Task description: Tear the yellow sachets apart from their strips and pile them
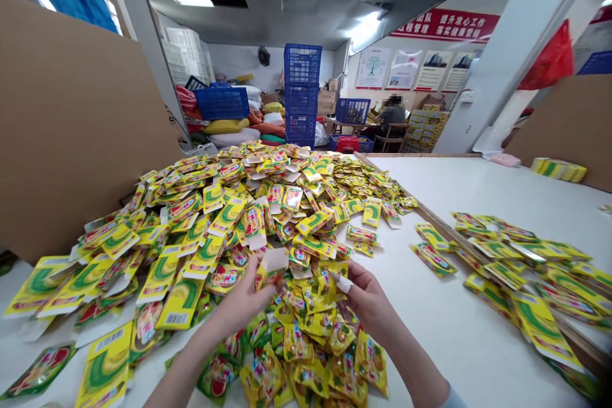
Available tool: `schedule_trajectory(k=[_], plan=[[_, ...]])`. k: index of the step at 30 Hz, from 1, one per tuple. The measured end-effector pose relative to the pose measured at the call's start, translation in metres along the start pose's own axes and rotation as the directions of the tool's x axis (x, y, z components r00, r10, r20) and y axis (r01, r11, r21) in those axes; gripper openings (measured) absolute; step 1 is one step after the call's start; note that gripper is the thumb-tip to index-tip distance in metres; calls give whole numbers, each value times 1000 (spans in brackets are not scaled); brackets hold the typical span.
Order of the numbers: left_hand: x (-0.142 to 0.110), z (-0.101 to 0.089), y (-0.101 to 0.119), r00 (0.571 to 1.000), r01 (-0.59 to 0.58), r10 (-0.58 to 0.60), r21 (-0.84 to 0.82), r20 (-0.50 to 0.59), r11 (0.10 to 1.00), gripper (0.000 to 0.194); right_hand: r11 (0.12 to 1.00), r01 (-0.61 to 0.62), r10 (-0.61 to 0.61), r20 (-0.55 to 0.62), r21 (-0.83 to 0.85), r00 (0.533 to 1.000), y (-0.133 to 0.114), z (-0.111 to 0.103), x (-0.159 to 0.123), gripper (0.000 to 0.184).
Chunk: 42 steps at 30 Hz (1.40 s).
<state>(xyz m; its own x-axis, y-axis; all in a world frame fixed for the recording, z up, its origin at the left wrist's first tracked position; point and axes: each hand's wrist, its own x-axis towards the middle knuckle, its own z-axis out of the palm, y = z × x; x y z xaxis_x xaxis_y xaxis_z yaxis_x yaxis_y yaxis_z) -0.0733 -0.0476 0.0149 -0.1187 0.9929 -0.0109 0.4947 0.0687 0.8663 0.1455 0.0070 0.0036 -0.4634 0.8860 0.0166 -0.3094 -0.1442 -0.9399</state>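
Observation:
My left hand (251, 296) is closed around a small box (273, 262), whose white flap stands open toward the right. In my right hand (366, 290) a yellow sachet (331, 277) is pinched between thumb and fingers, just right of the box. Something white wraps one fingertip of that hand. Below both hands lies a heap of yellow and green sachets (310, 344). Beyond them spreads a large pile of flat yellow boxes (210, 236) printed with green and red, many with open white flaps.
A brown cardboard panel (76, 115) borders the left side. More yellow boxes (530, 268) lie across a wooden strip (430, 217) on the white table (454, 182). Blue crates (302, 89) are stacked behind, and a person (394, 116) sits at the back right.

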Motion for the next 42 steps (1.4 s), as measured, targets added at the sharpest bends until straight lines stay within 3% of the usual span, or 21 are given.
schedule_trajectory(k=[1,3,7,9,13,17,21,26,29,32,35,38,40,42], plan=[[-8,9,0,996,59,-46,-186,73,981,37,1000,14,-14,1,15,1000,-1,3,-1,20],[-20,29,-1,972,155,-66,-400,226,903,45,999,38,-38,-6,24,999,-1,8,-3,19],[-27,59,-2,939,203,-12,-527,342,825,53,992,101,-100,14,-78,995,4,15,-2,19],[-27,61,-3,938,194,4,-534,346,823,52,967,164,-153,68,-195,986,1,14,-2,15],[-27,48,-3,953,118,44,-502,299,857,49,857,265,-216,159,-442,963,-9,5,-3,9],[-29,41,-2,962,160,-49,-411,267,897,52,926,172,-162,56,-335,985,-8,-3,-4,14],[-32,51,-2,931,202,-22,-463,365,863,45,981,89,-88,14,-174,996,0,0,-4,22],[-35,61,0,904,288,-35,-548,425,785,47,963,16,-3,50,-270,999,3,8,-5,23],[-37,60,4,891,314,-16,-589,454,745,53,897,138,-119,72,-420,990,2,9,-6,17],[-36,58,4,885,305,8,-594,465,744,54,744,305,-226,206,-594,952,-4,8,-8,11],[-34,58,0,886,268,9,-528,464,806,52,601,380,-143,374,-703,917,-15,8,-12,15],[-33,60,-3,899,165,32,-407,436,898,41,505,396,-16,450,-767,893,-24,11,-17,25],[-32,60,-2,900,107,56,-342,432,933,33,510,382,15,452,-771,892,-24,11,-20,27],[-32,58,1,888,139,39,-349,458,927,37,628,313,14,413,-712,911,-21,8,-20,24]])
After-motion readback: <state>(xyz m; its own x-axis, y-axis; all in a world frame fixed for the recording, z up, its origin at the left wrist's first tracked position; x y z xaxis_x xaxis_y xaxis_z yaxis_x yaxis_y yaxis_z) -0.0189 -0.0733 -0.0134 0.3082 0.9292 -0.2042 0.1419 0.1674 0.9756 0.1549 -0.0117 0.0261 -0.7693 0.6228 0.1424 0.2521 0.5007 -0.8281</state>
